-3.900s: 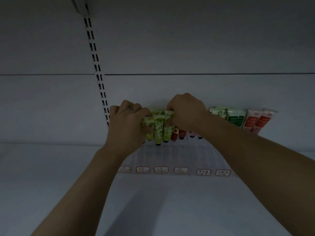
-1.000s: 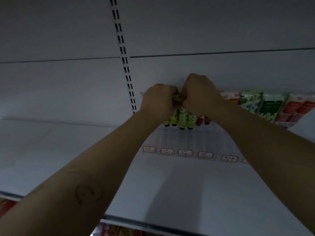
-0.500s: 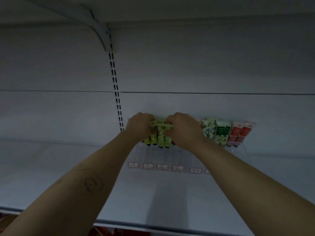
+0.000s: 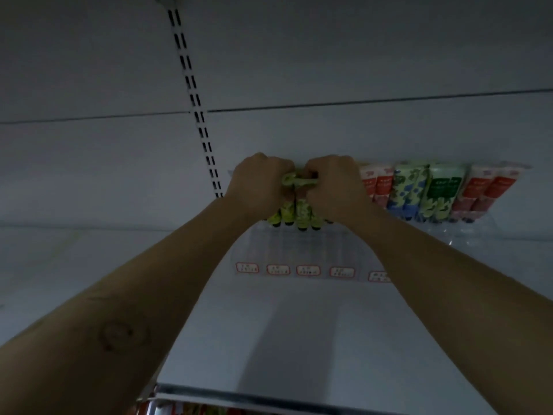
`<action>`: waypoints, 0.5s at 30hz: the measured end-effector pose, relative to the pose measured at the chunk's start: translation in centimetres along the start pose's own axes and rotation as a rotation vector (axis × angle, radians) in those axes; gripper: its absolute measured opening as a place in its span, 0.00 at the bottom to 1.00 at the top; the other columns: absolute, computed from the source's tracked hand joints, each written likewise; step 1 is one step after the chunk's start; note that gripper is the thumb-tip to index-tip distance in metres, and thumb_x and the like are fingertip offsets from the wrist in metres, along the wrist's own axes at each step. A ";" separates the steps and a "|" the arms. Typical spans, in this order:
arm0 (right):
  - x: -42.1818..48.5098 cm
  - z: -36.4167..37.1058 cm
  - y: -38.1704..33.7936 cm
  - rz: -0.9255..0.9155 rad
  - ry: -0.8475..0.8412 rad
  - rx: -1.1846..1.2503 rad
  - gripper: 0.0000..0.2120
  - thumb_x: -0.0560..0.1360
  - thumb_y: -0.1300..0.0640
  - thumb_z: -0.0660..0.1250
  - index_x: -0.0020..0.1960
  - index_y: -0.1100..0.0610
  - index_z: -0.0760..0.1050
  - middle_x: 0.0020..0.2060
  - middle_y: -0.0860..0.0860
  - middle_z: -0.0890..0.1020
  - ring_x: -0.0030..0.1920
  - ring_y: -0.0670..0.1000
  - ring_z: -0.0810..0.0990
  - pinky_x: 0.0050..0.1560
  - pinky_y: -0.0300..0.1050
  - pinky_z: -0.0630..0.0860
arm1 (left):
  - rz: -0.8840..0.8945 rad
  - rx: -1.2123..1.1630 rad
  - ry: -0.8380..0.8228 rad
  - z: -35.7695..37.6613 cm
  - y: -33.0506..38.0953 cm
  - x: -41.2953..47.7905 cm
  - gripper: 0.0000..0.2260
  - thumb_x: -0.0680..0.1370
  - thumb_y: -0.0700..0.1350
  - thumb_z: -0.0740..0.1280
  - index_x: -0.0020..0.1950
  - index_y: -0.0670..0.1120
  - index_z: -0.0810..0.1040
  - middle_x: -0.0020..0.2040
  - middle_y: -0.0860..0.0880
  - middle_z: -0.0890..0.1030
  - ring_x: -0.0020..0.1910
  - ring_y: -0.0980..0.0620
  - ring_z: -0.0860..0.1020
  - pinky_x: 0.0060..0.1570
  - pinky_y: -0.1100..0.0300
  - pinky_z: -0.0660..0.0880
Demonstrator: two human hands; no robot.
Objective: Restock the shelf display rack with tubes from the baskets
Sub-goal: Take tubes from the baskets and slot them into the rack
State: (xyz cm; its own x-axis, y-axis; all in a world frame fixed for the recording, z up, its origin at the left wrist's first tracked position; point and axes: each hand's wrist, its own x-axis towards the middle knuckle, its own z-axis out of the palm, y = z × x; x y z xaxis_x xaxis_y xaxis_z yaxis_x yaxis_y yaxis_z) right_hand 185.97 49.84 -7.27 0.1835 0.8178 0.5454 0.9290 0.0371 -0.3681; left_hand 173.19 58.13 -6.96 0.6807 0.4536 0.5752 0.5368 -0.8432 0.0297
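Dim light — pale back panel [image 4: 374,55], black-slotted upright [image 4: 198,115], white shelf board [image 4: 299,339] below

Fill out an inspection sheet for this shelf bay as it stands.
Surface: white shelf, dimly lit.
Job's things: green tubes stand in the left part of the clear display rack; other tubes, red, blue and green, fill its right side; baskets not in view.
Clutter: nothing seen.
Hands: left hand and right hand both grip the green tubes' tops.
Cables: nothing seen.
Surroundings: slotted upright; price labels along the rack front.
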 end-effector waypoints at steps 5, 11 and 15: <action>-0.3 0.6 0.5 0.058 0.044 0.084 0.07 0.67 0.61 0.73 0.34 0.61 0.76 0.32 0.57 0.80 0.35 0.57 0.77 0.34 0.48 0.72 | 0.076 -0.012 0.163 0.8 0.2 -0.5 0.04 0.60 0.41 0.67 0.28 0.42 0.73 0.23 0.45 0.73 0.25 0.55 0.63 0.30 0.65 0.58; -0.5 0.3 0.3 0.115 -0.009 0.111 0.18 0.70 0.62 0.70 0.30 0.50 0.65 0.32 0.50 0.74 0.36 0.51 0.73 0.33 0.42 0.59 | 0.053 -0.120 0.111 1.0 -0.5 -0.6 0.06 0.64 0.43 0.66 0.34 0.40 0.77 0.28 0.45 0.77 0.27 0.52 0.69 0.29 0.62 0.62; -0.7 0.1 -0.2 0.098 -0.030 0.031 0.02 0.72 0.62 0.68 0.42 0.59 0.76 0.41 0.56 0.79 0.42 0.55 0.77 0.36 0.40 0.63 | -0.039 -0.138 0.097 1.0 -0.8 -1.2 0.05 0.69 0.41 0.66 0.36 0.39 0.76 0.31 0.43 0.79 0.31 0.47 0.76 0.29 0.61 0.64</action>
State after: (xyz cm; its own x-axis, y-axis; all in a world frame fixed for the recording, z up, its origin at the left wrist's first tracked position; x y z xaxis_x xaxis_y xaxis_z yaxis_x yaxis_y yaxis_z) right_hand 185.58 49.36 -7.63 0.2628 0.8350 0.4834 0.8968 -0.0265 -0.4417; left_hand 172.47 58.59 -8.50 0.6063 0.4621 0.6472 0.4835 -0.8604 0.1613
